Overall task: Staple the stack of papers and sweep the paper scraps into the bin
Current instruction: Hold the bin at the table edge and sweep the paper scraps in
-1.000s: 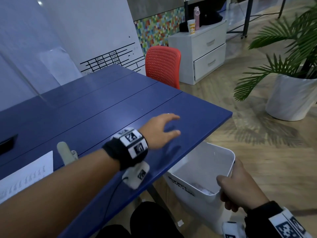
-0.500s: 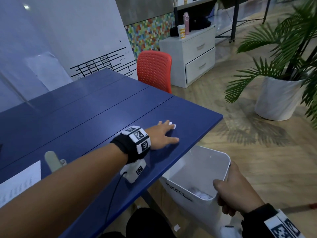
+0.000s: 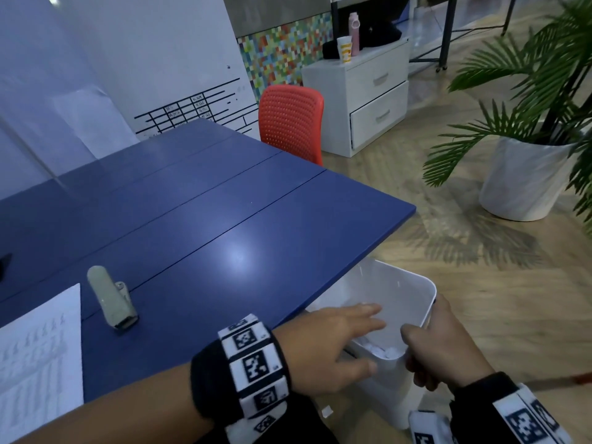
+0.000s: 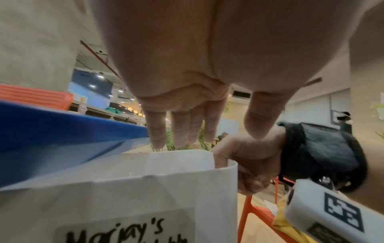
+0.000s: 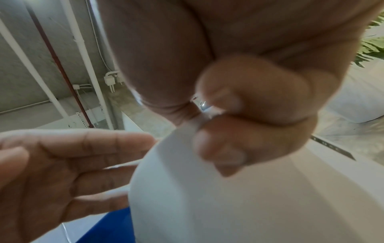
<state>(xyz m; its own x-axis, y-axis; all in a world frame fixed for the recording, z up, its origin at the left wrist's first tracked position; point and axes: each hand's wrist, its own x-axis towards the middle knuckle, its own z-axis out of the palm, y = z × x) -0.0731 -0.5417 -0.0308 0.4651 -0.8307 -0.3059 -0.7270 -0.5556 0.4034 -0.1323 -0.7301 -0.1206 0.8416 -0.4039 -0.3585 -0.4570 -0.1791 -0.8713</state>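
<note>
bin (image 3: 413, 293) first: it hangs just below the near right edge of the desk (image 3: 224, 225), held up by your right hand (image 3: 439, 350), whose grip is clamped on the near rim, thumb inside and fingers curled outside. half a second ago your left hand (image 3: 333, 344) lay flat out on the desk near the far right corner, pressing on a small white scrap; now it has swept back off the near edge and hangs over the bin's mouth, fingers straight and apart, holding nothing. that scrap is gone from the desk, so judge the sweep as just about finished. paper scraps (image 3: 384, 350) lie at the bottom of the bin, just below and right of your left fingertips. one scrap (image 3: 326, 411) lies on the floor beneath your left wrist, missed. stapler (image 3: 112, 299) and the stack of papers (image 3: 38, 357) sit on the near left of the desk, well apart from both hands.
</note>
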